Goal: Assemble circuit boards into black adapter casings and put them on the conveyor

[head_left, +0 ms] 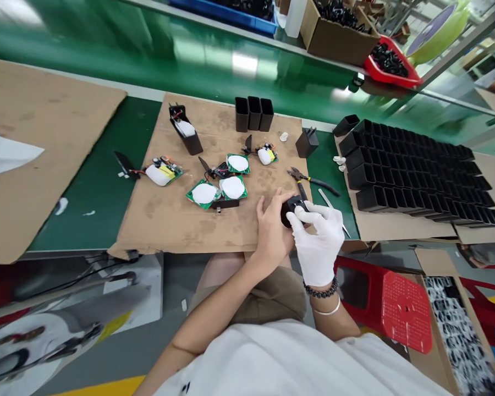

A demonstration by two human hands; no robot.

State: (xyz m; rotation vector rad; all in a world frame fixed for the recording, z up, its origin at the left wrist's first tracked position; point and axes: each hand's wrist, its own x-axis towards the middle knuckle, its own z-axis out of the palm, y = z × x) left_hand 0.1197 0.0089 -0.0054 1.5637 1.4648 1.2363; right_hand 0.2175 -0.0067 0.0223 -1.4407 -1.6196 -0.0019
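My left hand (271, 226), bare, and my right hand (319, 236), in a white glove, together grip a small black plastic housing (291, 209) just above the cardboard mat's (173, 214) front right corner. Several green circuit boards with white pads (218, 190) lie on the mat left of my hands. Pliers with black handles (309, 180) and a thin metal tool (328, 201) rest on the green table right behind the held housing.
Rows of open black housings (416, 176) fill the cardboard at the right. Three upright housings (253, 114) stand at the mat's far edge, another with a board inside (185, 135) at its far left. A red stool (396, 308) stands below right. Boxes of black parts (338, 27) sit behind the conveyor.
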